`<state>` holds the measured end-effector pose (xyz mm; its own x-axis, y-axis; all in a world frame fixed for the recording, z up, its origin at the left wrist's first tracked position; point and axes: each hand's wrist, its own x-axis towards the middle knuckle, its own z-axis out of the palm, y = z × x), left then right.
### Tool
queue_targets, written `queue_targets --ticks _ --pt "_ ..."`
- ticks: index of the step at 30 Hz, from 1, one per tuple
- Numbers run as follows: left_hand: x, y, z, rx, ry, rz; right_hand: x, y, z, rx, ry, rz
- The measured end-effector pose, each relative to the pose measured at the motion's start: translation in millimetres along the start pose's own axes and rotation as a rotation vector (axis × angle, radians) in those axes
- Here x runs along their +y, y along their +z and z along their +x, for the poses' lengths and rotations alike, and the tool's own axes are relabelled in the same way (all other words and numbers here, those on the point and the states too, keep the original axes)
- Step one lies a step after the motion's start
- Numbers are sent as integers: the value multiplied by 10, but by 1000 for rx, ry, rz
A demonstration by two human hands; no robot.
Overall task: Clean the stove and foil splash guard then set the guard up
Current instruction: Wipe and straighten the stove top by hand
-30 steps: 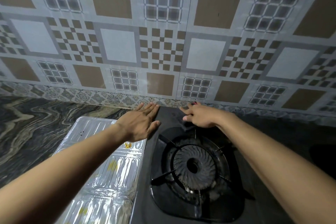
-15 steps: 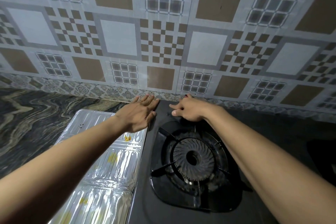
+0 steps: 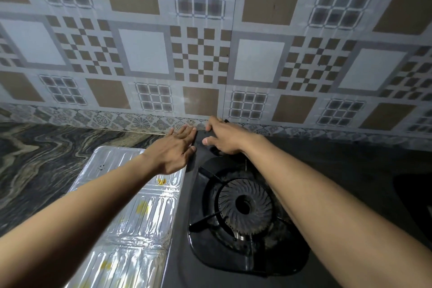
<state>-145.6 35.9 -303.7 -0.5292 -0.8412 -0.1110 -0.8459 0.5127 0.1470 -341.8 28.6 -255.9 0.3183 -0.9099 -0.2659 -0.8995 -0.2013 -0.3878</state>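
Nearest, at seven o'clock, the foil splash guard (image 3: 131, 224) lies flat on the counter (image 3: 46, 159), yellow stains showing, its edge against the left side of the stove (image 3: 182, 194), whose burner (image 3: 244, 209) sits at five o'clock. Farther back, near twelve o'clock, the left hand (image 3: 174, 149) is released, fingers straight over the stove's rear left corner. The right hand (image 3: 224, 139) bends over the back edge below the tiled wall (image 3: 210, 54), and I cannot tell whether it grasps anything. The risk I judge likeliest is a low-sweeping left forearm crumpling or dragging the thin foil.

Bare left grip (image 3: 174, 151), bare right grip (image 3: 222, 139), two long bare forearms (image 3: 93, 194)
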Motion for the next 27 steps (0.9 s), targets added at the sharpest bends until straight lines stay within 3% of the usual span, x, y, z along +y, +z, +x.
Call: queue_targets --ticks 6,17,22,27 --pt "145 -188 41 -27 -31 88 527 -235 -226 -10 129 19" --pt "1093 -229 366 -57 -14 -9 916 -439 -763 -130 251 -118" --pt "1161 -79 400 -125 -69 -31 893 -322 -790 109 387 157" --pt "1146 -81 406 -156 -75 2 909 -21 -596 100 449 5"
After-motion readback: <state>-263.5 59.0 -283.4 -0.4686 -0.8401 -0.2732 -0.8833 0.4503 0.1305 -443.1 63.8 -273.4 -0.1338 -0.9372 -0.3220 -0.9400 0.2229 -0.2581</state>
